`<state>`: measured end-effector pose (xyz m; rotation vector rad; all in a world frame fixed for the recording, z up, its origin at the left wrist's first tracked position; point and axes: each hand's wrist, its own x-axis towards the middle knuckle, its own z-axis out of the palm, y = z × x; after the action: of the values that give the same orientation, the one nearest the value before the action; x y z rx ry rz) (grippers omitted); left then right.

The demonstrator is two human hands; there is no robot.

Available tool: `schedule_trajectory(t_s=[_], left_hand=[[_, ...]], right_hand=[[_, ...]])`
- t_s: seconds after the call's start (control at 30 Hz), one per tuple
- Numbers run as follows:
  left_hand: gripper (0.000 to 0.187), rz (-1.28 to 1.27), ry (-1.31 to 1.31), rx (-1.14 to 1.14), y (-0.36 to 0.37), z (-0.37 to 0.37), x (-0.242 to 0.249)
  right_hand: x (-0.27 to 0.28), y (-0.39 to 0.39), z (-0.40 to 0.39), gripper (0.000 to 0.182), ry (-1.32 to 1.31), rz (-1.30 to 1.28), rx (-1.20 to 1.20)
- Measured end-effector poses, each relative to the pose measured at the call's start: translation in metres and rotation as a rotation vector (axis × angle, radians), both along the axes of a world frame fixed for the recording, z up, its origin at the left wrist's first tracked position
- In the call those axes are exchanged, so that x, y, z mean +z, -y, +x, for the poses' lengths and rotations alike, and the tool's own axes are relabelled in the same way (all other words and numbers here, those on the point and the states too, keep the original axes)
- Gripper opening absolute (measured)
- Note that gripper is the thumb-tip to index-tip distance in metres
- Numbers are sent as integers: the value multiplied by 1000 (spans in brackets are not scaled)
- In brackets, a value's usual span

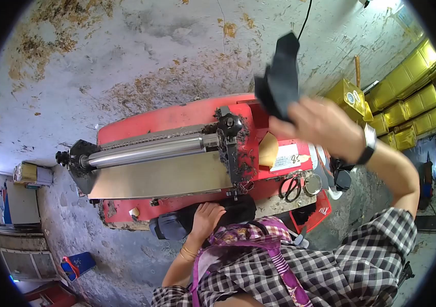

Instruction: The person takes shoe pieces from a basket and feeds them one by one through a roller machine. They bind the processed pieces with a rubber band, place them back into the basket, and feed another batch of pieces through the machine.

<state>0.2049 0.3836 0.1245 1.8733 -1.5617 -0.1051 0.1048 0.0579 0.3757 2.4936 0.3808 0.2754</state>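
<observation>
My right hand (320,125), raised at the right and smeared by motion, grips dark, leather-like pieces (282,77) that stick up above the fingers against the wall. Lower down, my left hand (208,217) lies over a bundle of black pieces (241,207) between my lap and the machine, its fingers resting on top. The bundle's greyish end (171,226) juts out left of that hand. Just beyond stands a red machine (172,115) with a shiny steel roller (149,151) over a pale metal plate (162,176).
Scissors (290,189), a tan piece (267,150) and a paper label (287,157) lie right of the roller. A red bin (320,212) with dark scraps stands below. Gold packages (402,110) are stacked far right; a blue container (78,265) sits lower left.
</observation>
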Motion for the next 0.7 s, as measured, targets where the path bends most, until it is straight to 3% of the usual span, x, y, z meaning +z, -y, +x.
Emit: schedule_trajectory(t_s=[0.1,0.17,0.23,0.33,0.43,0.47,0.5,0.57,0.7], left_hand=[[19,10,13,-20,-5,1,-2],[19,-62,1,-40,-5,-1,0],[19,-107,3,-74,-9,2,7],[17,-177,9,-109,-20,3,32],[13,-96,-91,6,-39,26,72],[13,-57,-195,173,-36,37,89],[13,-29,-301,335,-28,51,103],[20,172,-533,626,-17,80,120],[25,150,-598,750,-28,100,93]], right_hand=[[-62,-22,-39,36,-238,198,112],[-93,-22,-43,37,-249,312,138],[-97,-25,-49,38,-370,370,112],[-67,-23,-35,56,-608,726,12],[-15,-18,23,54,-352,816,38],[-12,-12,50,43,-199,856,126],[-8,-8,76,33,-165,919,47],[-8,-12,139,24,-252,1045,41],[-54,-7,249,23,-664,948,115]])
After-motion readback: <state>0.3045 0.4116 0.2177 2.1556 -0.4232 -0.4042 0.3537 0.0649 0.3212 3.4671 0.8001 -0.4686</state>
